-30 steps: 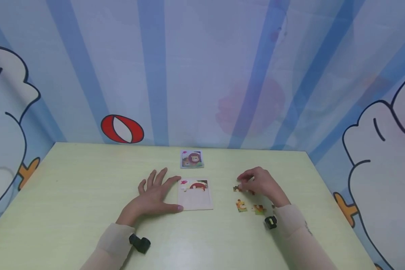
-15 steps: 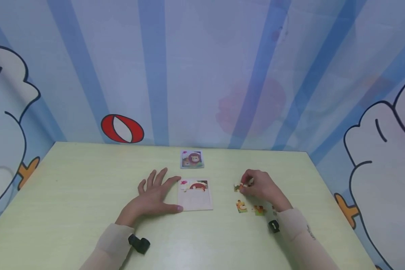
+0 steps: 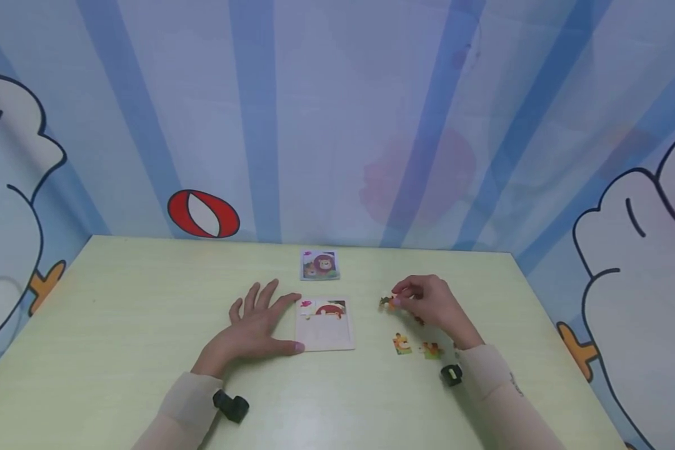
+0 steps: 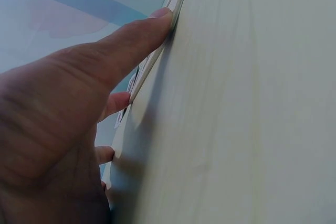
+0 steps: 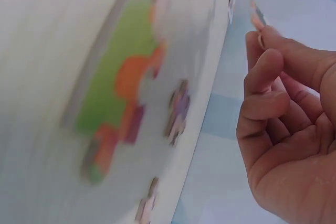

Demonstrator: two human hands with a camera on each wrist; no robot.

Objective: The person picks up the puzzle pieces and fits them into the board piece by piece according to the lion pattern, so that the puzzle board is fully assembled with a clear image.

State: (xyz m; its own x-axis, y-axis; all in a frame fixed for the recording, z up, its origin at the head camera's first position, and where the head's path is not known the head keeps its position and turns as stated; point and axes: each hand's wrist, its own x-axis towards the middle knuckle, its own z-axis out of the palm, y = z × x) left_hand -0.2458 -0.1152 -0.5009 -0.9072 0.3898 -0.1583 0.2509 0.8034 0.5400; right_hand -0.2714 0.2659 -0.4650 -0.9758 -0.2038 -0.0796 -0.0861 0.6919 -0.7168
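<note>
My right hand (image 3: 432, 303) pinches a small jigsaw puzzle piece (image 3: 385, 303) between thumb and index finger. In the right wrist view, the held piece (image 5: 256, 16) stands above the tabletop and its other fingers are curled. My left hand (image 3: 254, 330) is spread beside the square white puzzle board (image 3: 327, 339). Its thumb touches the lower left corner and its index finger the upper left one. Assembled pieces with a pink flower and a brown-red mane fill the board's top strip. In the left wrist view the thumb (image 4: 136, 38) presses the board's thin edge.
Loose puzzle pieces lie right of the board, among them a yellow one (image 3: 402, 344), a green-and-orange one (image 3: 430, 350) and one (image 3: 419, 320) partly under my right hand. Behind the board lies a lion picture card (image 3: 319, 265). A printed curtain (image 3: 326, 125) hangs behind the table.
My right hand went down to the upper loose pieces, then rose and shifted left with one piece pinched in it. My left hand and the board stayed put.
</note>
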